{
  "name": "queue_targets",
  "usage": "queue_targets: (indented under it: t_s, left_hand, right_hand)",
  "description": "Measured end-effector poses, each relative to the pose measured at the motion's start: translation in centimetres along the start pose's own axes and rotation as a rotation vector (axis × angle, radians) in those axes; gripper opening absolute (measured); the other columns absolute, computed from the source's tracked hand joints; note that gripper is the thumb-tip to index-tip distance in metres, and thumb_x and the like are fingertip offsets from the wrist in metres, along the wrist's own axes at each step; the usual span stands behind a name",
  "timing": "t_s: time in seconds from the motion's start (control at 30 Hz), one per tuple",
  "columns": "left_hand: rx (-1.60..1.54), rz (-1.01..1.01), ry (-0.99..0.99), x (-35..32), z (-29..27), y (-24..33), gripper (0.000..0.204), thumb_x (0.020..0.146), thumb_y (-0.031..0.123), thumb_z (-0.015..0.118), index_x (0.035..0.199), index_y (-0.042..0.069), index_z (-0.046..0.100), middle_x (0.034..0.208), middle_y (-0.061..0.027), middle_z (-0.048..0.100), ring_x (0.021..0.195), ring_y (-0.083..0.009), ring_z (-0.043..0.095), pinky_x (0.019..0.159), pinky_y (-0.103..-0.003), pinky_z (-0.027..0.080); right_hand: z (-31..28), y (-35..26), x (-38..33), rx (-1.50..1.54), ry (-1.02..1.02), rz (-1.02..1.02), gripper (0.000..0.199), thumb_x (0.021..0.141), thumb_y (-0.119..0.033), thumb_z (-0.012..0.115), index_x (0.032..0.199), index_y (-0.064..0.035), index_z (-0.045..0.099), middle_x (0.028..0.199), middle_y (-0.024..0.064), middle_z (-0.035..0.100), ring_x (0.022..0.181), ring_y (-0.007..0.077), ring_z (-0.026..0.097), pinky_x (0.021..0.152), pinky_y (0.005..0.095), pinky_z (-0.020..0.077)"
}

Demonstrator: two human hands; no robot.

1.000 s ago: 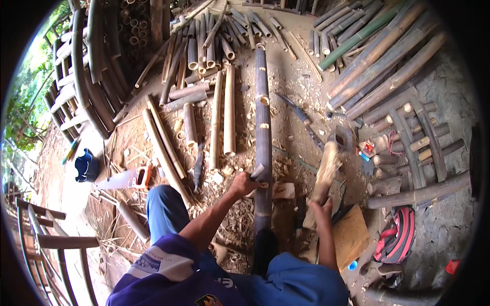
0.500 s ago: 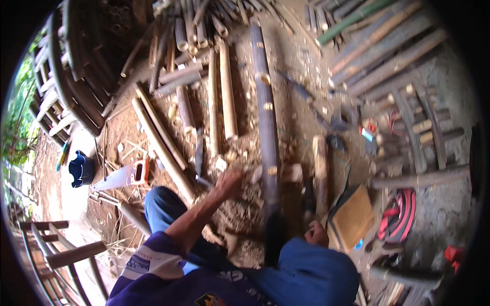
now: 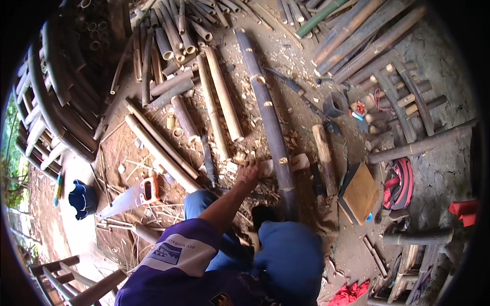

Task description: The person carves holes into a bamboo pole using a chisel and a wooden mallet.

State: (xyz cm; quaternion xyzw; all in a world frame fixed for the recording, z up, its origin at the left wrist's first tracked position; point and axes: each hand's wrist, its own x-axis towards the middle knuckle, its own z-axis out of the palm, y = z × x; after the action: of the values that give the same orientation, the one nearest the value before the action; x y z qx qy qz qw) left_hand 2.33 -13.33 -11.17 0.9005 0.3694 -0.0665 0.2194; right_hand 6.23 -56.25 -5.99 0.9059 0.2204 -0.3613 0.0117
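My left hand (image 3: 248,174) reaches down to the ground at the left end of a pale wooden block (image 3: 266,168). Its fingers look stretched and slightly apart. Whether they press on the block or only lie against it, I cannot make out. Across the block lies a long dark bamboo pole (image 3: 273,122), with several pale notches cut along its upper side. The block shows on both sides of the pole. My bent knee (image 3: 291,247) covers the pole's near end. My right hand is out of sight.
A handsaw (image 3: 133,196) and a blue container (image 3: 82,199) are at left. Cut bamboo lengths (image 3: 223,94) lie beyond my left hand. At right are a short log (image 3: 325,158), a brown flat board (image 3: 360,195) and a red-black bag (image 3: 399,183). Wood chips litter the ground.
My left hand has moved right and down to the block's end. My right hand, earlier beside my right knee, has gone out of view. The view has shifted and turned.
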Motion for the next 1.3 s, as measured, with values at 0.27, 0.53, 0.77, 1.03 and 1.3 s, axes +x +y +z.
queue_targets:
  t_s: [0.27, 0.53, 0.77, 1.03, 1.3]
  left_hand:
    - [-0.160, 0.003, -0.082, -0.4, -2.3, 2.1, 0.081, 0.073, 0.023, 0.083, 0.141, 0.010, 0.040, 0.137, -0.0148, 0.052, 0.125, -0.0341, 0.051, 0.101, -0.048, 0.042]
    - [-0.065, -0.004, -0.156, 0.3, -2.3, 2.0, 0.082, 0.077, 0.040, 0.080, 0.140, 0.006, 0.040, 0.126, -0.0172, 0.060, 0.117, -0.0319, 0.058, 0.094, -0.042, 0.050]
    - [-0.152, -0.016, -0.063, -0.1, -1.2, 1.5, 0.066, 0.080, 0.041, 0.075, 0.130, 0.008, 0.048, 0.121, -0.0178, 0.059, 0.114, -0.0345, 0.056, 0.098, -0.043, 0.046]
    - [-0.301, -0.504, -0.021, -0.1, -4.1, 1.3, 0.043, 0.093, 0.029, 0.064, 0.130, 0.010, 0.057, 0.104, -0.0167, 0.065, 0.089, -0.0239, 0.066, 0.072, -0.042, 0.056]
    - [-0.372, -0.885, 0.317, -0.9, -2.9, -5.8, 0.066, 0.087, 0.002, 0.056, 0.146, 0.004, 0.027, 0.128, -0.0298, 0.045, 0.113, -0.0457, 0.050, 0.100, -0.055, 0.045]
  right_hand:
    - [0.9, 9.9, -4.6, -0.155, 0.000, 0.100, 0.043, 0.079, -0.039, 0.068, 0.108, -0.0105, 0.054, 0.086, 0.0174, 0.068, 0.088, 0.0405, 0.067, 0.072, 0.0506, 0.0519]
    - [-6.8, 1.1, -1.7, 0.008, -0.126, 0.035, 0.050, 0.079, -0.037, 0.070, 0.113, -0.0060, 0.052, 0.093, 0.0214, 0.068, 0.086, 0.0385, 0.068, 0.075, 0.0500, 0.0524]
    - [-15.1, 3.4, -0.2, 0.083, -0.422, 0.021, 0.063, 0.077, -0.035, 0.074, 0.125, -0.0051, 0.046, 0.097, 0.0224, 0.067, 0.087, 0.0370, 0.067, 0.076, 0.0472, 0.0524]
    - [-20.9, 4.2, 9.4, 0.033, -0.451, -0.048, 0.080, 0.076, -0.033, 0.077, 0.139, -0.0039, 0.038, 0.101, 0.0236, 0.066, 0.087, 0.0354, 0.067, 0.077, 0.0441, 0.0525]
    - [-24.1, -12.0, 19.9, 0.169, 0.104, -0.788, 0.052, 0.076, -0.020, 0.077, 0.118, -0.0004, 0.052, 0.087, 0.0178, 0.064, 0.077, 0.0309, 0.064, 0.072, 0.0385, 0.0521]
